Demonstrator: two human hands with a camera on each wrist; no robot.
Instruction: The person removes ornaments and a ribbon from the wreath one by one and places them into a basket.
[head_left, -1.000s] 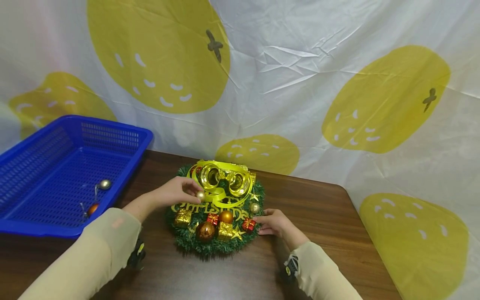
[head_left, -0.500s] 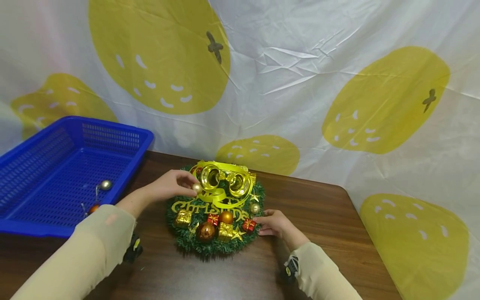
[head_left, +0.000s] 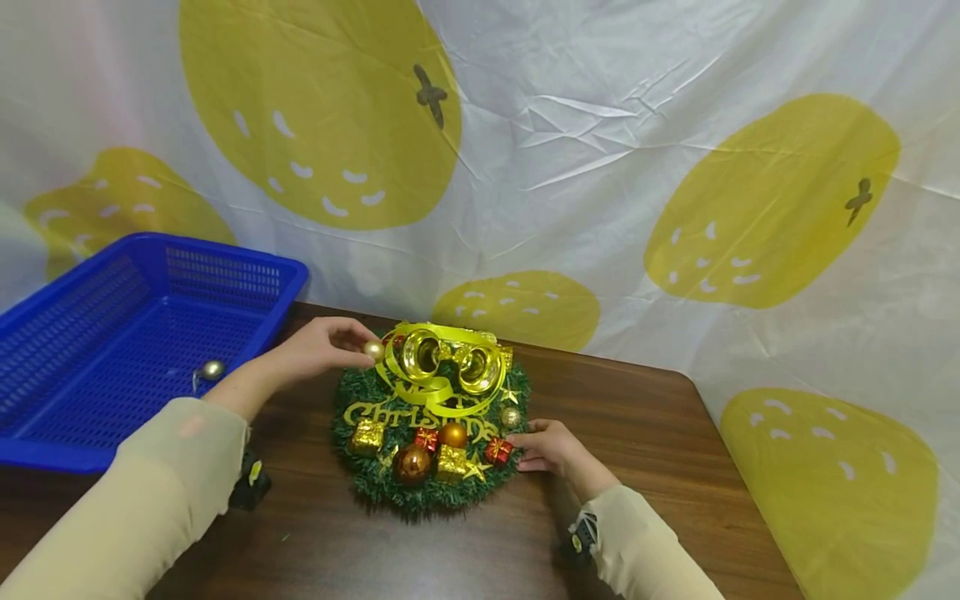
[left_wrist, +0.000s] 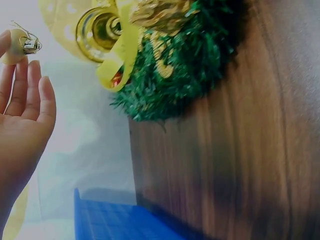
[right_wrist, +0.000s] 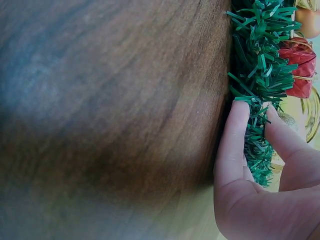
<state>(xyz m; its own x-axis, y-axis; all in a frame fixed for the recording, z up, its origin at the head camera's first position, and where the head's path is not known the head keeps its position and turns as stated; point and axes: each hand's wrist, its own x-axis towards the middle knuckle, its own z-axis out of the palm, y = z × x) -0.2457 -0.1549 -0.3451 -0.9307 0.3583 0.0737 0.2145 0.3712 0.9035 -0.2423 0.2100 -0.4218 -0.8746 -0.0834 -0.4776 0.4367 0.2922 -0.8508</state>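
Note:
A green Christmas wreath (head_left: 375, 487) lies on the table, with gold bells (head_left: 420, 352), yellow ribbon (head_left: 442, 408), small gift boxes and several baubles on it. My left hand (head_left: 318, 343) pinches a pale gold bauble (head_left: 373, 350) by fingertips and thumb, over the wreath's upper left edge. In the left wrist view, the same bauble (left_wrist: 15, 47) shows a silver cap and a thin loop of string. My right hand (head_left: 553, 448) grips the wreath's right edge. In the right wrist view, its thumb and fingers lie on either side of the green tinsel (right_wrist: 257, 82), near a red gift box (right_wrist: 298, 62).
At the left stands a blue plastic basket (head_left: 258, 348) with perforated walls. A gold bauble (head_left: 213, 369) with a string lies in it, partly beside my left forearm. A white cloth (head_left: 570, 208) with yellow fruit prints hangs behind the brown table (head_left: 630, 417).
My left hand has moved left and up over the wreath, carrying the gold bauble. The left forearm now covers the orange bauble in the basket. My right hand stays on the wreath's edge.

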